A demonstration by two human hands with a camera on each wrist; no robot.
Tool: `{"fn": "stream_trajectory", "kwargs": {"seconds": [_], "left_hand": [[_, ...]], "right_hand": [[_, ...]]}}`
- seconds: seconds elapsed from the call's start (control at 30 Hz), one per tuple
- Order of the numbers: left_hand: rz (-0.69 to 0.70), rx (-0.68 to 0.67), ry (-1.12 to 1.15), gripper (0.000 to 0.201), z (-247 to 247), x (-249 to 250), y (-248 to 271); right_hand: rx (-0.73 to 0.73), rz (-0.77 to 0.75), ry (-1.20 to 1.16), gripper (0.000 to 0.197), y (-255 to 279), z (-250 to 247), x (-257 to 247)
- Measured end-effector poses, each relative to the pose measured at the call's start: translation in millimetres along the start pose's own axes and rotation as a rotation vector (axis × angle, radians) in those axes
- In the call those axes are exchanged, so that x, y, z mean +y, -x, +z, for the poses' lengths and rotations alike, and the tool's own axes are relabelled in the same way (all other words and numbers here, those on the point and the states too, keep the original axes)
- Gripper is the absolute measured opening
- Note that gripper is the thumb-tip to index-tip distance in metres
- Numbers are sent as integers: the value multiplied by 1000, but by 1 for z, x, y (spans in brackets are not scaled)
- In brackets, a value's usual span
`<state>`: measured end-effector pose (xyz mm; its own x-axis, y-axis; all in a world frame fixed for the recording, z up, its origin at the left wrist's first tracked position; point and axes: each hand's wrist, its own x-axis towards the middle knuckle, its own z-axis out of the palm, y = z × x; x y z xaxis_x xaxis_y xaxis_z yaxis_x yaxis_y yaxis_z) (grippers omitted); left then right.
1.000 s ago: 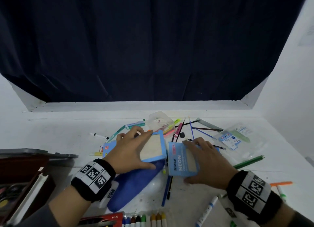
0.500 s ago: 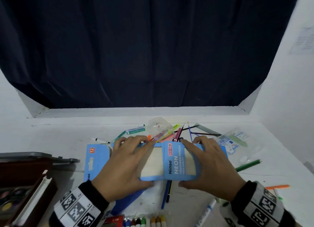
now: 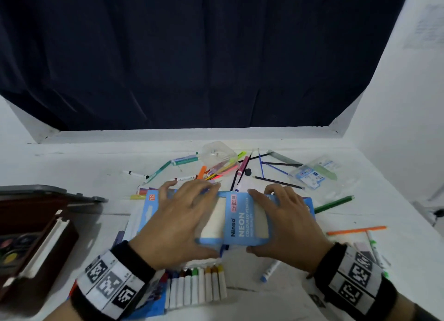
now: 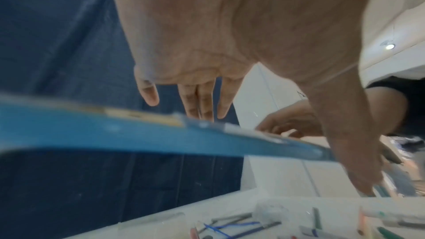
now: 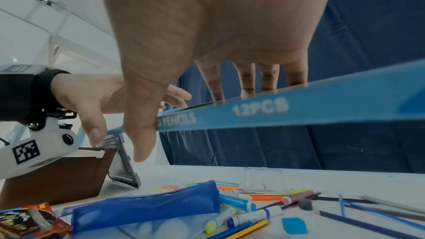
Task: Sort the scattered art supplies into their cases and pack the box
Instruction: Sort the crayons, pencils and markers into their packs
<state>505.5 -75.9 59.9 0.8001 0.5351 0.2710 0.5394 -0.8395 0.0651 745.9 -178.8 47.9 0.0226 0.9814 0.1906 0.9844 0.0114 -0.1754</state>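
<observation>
A flat blue cardboard pencil box (image 3: 240, 222), printed "NEON", is held level above the table in the head view. My left hand (image 3: 182, 220) grips its left part, fingers over the top and thumb at the near edge. My right hand (image 3: 286, 222) grips the right part the same way. The left wrist view shows the box's blue edge (image 4: 138, 139) under my left hand (image 4: 230, 43). The right wrist view shows the side marked "12PCS" (image 5: 276, 114) under my right hand (image 5: 207, 24), well above the table.
An open brown art box (image 3: 36, 248) stands at the left. A row of crayons (image 3: 199, 287) lies near me, and a blue pouch (image 5: 147, 206) under the box. Loose pencils and markers (image 3: 276, 181), a clear case (image 3: 218, 155) and a plastic packet (image 3: 312, 174) lie behind.
The two blue parts, held apart on the table a second ago, have been pushed together. Both hands have lifted the joined box up and toward me.
</observation>
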Motion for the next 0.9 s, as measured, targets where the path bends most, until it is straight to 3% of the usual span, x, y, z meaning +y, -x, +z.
{"fn": "stream_trajectory", "kwargs": {"seconds": [0.17, 0.4, 0.5, 0.57, 0.7, 0.83, 0.9], "left_hand": [[-86, -20, -31, 115, -17, -18, 8], [7, -44, 62, 107, -3, 5, -3], [-49, 104, 148, 89, 1, 3, -3], [-156, 255, 223, 75, 0, 3, -1], [-334, 476, 647, 51, 10, 17, 3], [-429, 363, 1223, 47, 29, 48, -3], [-509, 335, 1311, 43, 39, 53, -7]], "right_hand": [[7, 53, -15, 110, 11, 1, 4], [-61, 49, -68, 111, 21, 18, -8], [-96, 93, -137, 113, 25, 20, 1], [-64, 146, -218, 109, 26, 19, 4], [20, 260, -442, 98, 23, 17, -1], [-15, 256, -548, 98, 22, 24, -19], [-88, 237, -556, 106, 24, 31, -28]]}}
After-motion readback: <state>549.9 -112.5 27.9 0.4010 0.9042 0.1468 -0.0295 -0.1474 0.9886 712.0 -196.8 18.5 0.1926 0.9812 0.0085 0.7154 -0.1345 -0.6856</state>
